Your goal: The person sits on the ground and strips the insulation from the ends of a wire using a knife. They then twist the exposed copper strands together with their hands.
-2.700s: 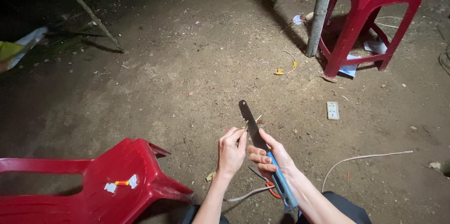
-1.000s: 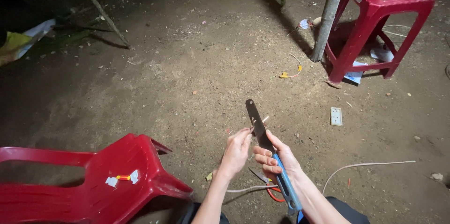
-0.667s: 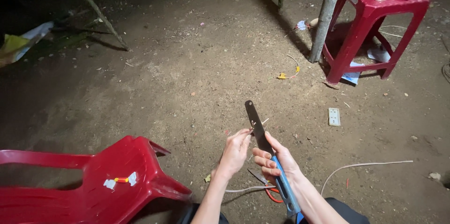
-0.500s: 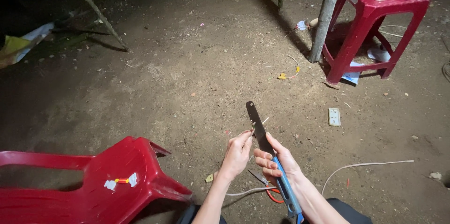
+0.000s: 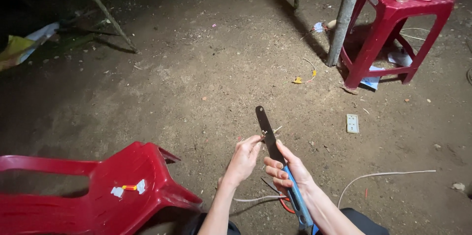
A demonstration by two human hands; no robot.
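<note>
Knife, low centre of the frame: its dark blade slants up and slightly left from the right hand, which is closed around the blue handle. The left hand, just left of the blade, pinches a thin wire end against its edge. Dirt ground lies beneath, with a red stool upper right.

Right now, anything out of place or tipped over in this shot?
Yes. A red plastic chair lies on its side on the dirt, left of the left hand. A white wall socket also lies loose on the ground, near the upright red stool.
</note>
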